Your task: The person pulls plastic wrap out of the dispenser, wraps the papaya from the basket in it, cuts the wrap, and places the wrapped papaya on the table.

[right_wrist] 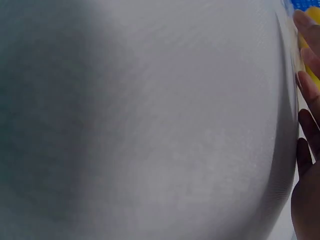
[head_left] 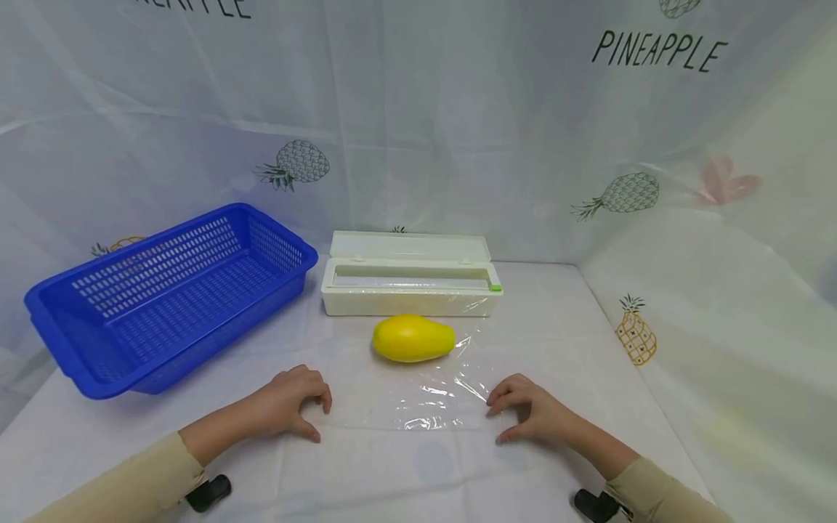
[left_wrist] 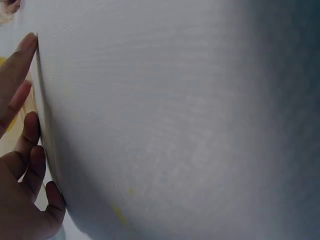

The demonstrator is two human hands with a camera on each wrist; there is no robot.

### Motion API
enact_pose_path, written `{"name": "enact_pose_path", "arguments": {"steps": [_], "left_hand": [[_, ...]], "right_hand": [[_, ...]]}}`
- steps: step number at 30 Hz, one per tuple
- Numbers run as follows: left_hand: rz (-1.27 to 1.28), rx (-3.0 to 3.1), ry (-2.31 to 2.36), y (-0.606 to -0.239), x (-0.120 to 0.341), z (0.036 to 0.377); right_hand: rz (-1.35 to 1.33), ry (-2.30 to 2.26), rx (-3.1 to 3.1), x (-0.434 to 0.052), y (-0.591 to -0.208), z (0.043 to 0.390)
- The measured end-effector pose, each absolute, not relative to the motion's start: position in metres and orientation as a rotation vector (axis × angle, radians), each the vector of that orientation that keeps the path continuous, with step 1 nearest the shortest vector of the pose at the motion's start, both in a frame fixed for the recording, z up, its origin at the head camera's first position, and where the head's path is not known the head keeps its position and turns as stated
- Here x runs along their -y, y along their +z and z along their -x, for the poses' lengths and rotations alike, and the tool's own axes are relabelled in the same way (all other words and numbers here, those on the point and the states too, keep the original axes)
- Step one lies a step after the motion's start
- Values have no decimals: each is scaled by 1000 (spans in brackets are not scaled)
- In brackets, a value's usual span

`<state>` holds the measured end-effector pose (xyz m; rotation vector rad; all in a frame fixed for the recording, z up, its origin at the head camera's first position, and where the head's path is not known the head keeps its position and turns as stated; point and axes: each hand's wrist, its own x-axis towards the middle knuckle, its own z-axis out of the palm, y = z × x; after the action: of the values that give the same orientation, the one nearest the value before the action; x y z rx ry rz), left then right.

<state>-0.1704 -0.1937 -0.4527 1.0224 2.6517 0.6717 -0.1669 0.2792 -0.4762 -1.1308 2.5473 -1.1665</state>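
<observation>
A yellow, papaya-shaped fruit (head_left: 413, 338) lies on a sheet of clear plastic wrap (head_left: 431, 396) spread over the white-covered table. Behind the fruit stands a white plastic-wrap dispenser box (head_left: 405, 302) with its lid raised; the sheet runs forward from it. My left hand (head_left: 288, 403) rests beside the sheet's near left corner, thumb and fingers bent and apart. At the near right corner is my right hand (head_left: 532, 412), its thumb likewise spread from the fingers and fingertips right by the film's edge. Both wrist views show mostly white cloth, with the fingertips low against it.
A blue perforated plastic basket (head_left: 173, 298) stands at the left, near my left forearm. White cloth with pineapple prints hangs as a curtain (head_left: 445, 145) behind the table and along the right. A green slider (head_left: 495, 288) sits at the box's right end.
</observation>
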Motion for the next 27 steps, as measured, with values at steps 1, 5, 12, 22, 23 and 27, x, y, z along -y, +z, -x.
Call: {"name": "enact_pose_path", "arguments": {"steps": [1, 5, 12, 22, 23, 27], "left_hand": [[-1016, -2645, 661, -453, 194, 171], [-1023, -2636, 671, -454, 196, 172], [-1085, -2666, 729, -457, 198, 170], [-1111, -2615, 804, -454, 198, 170], [-1117, -2604, 821, -453, 199, 171], [-1130, -2568, 904, -445, 200, 175]], "right_hand": [[1121, -1151, -2547, -279, -476, 166], [1106, -1128, -2550, -280, -474, 163], [1127, -1165, -2576, -280, -477, 160], [1013, -1224, -2574, -279, -469, 156], [1010, -1235, -2568, -279, -467, 156], [1008, -1310, -2547, -279, -455, 156]]}}
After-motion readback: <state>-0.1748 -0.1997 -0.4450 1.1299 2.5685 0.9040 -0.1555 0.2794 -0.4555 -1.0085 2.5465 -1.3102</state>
